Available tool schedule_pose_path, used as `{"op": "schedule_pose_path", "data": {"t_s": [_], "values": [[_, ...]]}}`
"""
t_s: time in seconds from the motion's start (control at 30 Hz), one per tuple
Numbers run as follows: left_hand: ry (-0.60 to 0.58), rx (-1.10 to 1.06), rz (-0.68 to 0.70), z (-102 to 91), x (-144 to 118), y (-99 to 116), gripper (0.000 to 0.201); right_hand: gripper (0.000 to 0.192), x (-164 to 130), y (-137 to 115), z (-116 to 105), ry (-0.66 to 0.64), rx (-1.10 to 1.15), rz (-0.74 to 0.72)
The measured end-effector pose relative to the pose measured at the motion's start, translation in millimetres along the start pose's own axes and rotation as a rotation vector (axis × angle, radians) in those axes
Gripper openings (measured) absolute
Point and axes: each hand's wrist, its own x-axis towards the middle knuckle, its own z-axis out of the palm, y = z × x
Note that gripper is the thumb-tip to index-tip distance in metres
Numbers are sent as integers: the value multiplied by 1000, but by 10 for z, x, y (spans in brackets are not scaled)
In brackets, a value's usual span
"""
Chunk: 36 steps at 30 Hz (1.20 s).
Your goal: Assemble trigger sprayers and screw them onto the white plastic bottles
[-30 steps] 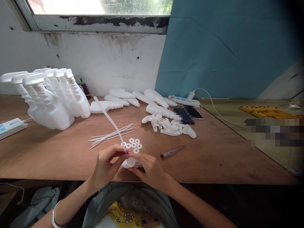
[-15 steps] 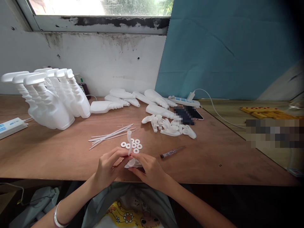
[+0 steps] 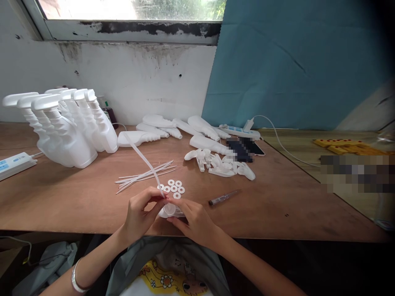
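Close to the table's front edge, my left hand (image 3: pixel 140 211) pinches a thin white plastic tube (image 3: pixel 143 158) near its lower end. The tube slants up and away to the left. My right hand (image 3: pixel 197 220) grips a white trigger spray head (image 3: pixel 169 209), partly hidden by the fingers. Tube end and spray head meet at my fingertips; whether the tube is seated inside cannot be seen. Just beyond my hands lie several flat white ring washers (image 3: pixel 174 188). Behind them to the left is a loose bundle of white tubes (image 3: pixel 138 177).
Spray bottles with heads fitted (image 3: pixel 68 131) stand at the left; bottles without heads (image 3: pixel 157 121) lie along the back. A pile of spray heads (image 3: pixel 222 166), a pen (image 3: pixel 222 198), phones (image 3: pixel 251 146) and a power strip (image 3: pixel 239 131) are to the right.
The tube has swung from pointing away from me and foreshortened to leaning left, its full length now showing. My left hand shifted slightly; the right stays around the spray head.
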Motion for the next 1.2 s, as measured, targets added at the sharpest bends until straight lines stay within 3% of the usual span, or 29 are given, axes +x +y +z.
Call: {"op": "schedule_pose_path", "data": {"t_s": [0.27,0.83,1.2], "values": [[-140,36,20,-36,55,69,12,36,-6,23,14,15,-25,4],[-184,216,50,-41,108,177,9,33,-12,64,75,61,-57,-33],[-277,195,-37,-25,121,189,12,26,-29,38,80,61,-101,-69]]}}
